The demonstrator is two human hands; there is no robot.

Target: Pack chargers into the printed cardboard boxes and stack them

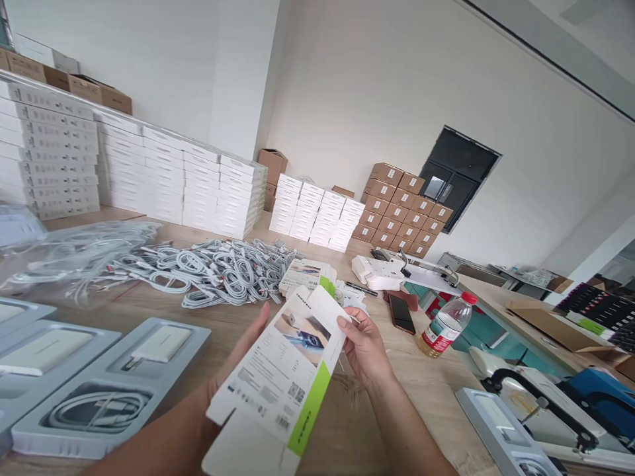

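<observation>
Between our fingers we hold a carton (282, 357), tilted, flaps out at both ends, its printed side toward us. Our right hand (366, 344) pinches the upper right edge, thumb on the front, fingers curled nearly closed. Our left hand (241, 354) lies along the left edge; its fingers are hidden behind, so we cannot tell how far open they are.

To the left of the left fingers we see grey trays (64, 441), the nearest with a white block (163, 344) and a coiled cable (99, 408). Right of the right fingers lie a phone (401, 314) and a bottle (446, 327). Just beyond the fingertips we have a pen (361, 289); beyond the left ones, heaped cables (223, 271). Past all our fingers rise white boxes (198, 188), then brown boxes (397, 211) near the wall (357, 86).
</observation>
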